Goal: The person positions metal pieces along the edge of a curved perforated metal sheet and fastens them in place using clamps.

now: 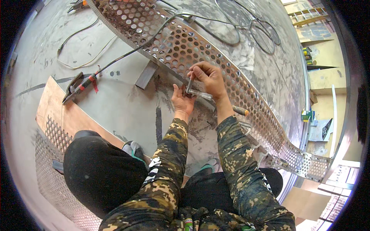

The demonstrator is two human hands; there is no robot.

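My right hand is closed in a pinch on a short, thin metal rod standing near the edge of a long, curved perforated metal panel. Below it my left hand turns its palm up, thumb raised. Its fingers close around a small dark metal piece at the rod's lower end, partly hidden, so its exact kind is unclear. A flat, shiny metal bar runs from there under my right wrist. Just right of that wrist lies a tool with an orange-brown handle.
A square metal tube props the panel's near edge. Left lie an electrode holder with its cable and a copper-coloured sheet. Another perforated sheet is by my left knee. Coiled cable rests beyond the panel.
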